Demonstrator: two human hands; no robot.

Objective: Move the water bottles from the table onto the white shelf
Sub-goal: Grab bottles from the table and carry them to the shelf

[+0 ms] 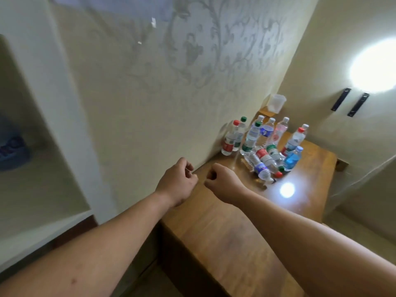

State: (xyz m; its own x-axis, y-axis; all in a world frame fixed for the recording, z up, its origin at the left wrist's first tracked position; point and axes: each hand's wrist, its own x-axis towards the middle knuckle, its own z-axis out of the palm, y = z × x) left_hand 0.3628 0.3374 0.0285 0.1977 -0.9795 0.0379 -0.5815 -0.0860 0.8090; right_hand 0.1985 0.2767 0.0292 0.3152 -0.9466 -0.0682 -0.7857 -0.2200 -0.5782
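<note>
Where pushed up against the patterned wall, a long wooden table [225,243], glossy, with a lamp's glare mirrored near its far right edge. Left of it, set into the wall, the white shelf [42,228]; inside, something blue [12,146], too blurred to name.

Stretched forward over the table's left edge, two bare forearms. Left hand [177,181] at that edge, close to the wall, fingers curled in, grasping nothing. Right hand [222,181] just beside it, not touching, likewise clenched on nothing.

Crowded into the table's far left corner, ahead of both hands, the water bottles [265,142], all clear plastic, none on the shelf. Upright against the wall, a red-capped bottle [230,140] with a green-capped bottle [240,133] tight behind it. Further along the far edge, more upright ones, mostly white-capped, among them a pink-labelled bottle [279,131]. At the cluster's right, a small bottle of blue liquid [292,158], upright. In front of the standing ones, three lying bottles [266,160], on their sides, caps towards the near edge. Fill levels of the clear ones impossible to judge.

Beyond the far edge, on a higher wooden ledge, a translucent tub [277,102], contents not discernible.
</note>
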